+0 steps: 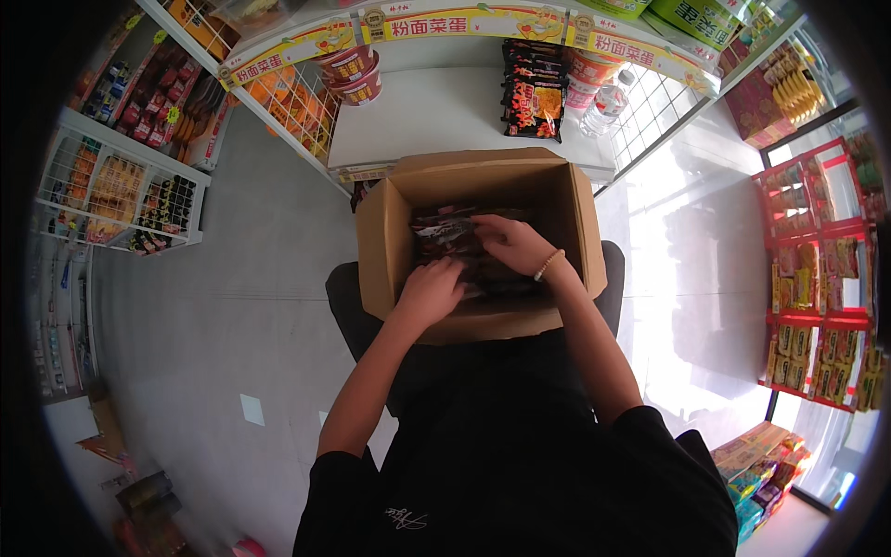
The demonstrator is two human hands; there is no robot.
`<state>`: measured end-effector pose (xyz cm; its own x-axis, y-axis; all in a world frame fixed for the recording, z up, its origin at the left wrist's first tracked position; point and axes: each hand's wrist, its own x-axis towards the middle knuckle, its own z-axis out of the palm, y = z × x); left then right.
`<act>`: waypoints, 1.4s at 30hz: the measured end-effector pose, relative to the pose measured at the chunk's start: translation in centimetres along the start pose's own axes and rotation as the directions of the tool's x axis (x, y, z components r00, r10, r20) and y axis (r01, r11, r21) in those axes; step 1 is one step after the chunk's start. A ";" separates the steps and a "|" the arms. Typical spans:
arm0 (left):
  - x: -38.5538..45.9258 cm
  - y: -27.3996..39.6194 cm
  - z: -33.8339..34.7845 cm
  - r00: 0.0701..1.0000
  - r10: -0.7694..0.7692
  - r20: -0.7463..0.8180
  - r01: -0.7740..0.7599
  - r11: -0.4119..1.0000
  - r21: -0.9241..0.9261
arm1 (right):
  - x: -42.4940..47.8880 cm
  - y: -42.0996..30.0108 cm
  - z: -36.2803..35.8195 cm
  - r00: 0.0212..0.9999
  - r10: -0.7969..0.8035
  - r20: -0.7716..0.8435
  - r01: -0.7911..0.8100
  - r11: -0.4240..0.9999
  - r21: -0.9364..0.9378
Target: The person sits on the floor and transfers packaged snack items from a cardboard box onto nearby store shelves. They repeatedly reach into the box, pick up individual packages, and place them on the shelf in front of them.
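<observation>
An open cardboard box (pixel 480 170) stands in front of me on a dark seat (pixel 346 299). Dark-wrapped food packets (pixel 445 233) lie inside it, mostly towards the left, their glossy wrapping blurred. My left hand (pixel 430 289) reaches over the box's near side, fingers bent down at the packets and the fingertips partly hidden. Further in, my right hand (pixel 514 242) has its fingertips at the right edge of the upper packet; a beaded bracelet circles that wrist. Whether either hand grips a packet is not clear.
Just beyond the box is a white shelf (pixel 431 104) holding black noodle packets (pixel 532 104), stacked tubs (pixel 353 76) and a water bottle (pixel 607 104). Wire side panels (pixel 654 115) flank it. Goods racks stand left (pixel 118 188) and right (pixel 821 271); boxed goods (pixel 762 473) lie lower right.
</observation>
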<state>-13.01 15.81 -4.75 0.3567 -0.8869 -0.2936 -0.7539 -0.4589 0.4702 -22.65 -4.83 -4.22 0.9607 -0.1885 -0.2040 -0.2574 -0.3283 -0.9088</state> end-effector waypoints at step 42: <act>-1.9 -0.7 -0.6 0.804 0.075 -0.590 0.061 0.976 0.208 | -9.3 3.2 -1.0 0.774 -0.095 -0.625 -0.225 0.883 -0.413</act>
<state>-12.84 17.78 -4.06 0.5554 -0.7793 0.2904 -0.8290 -0.4909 0.2680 -32.56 -5.04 -4.88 0.7031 -0.6938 0.1557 -0.4867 -0.6293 -0.6059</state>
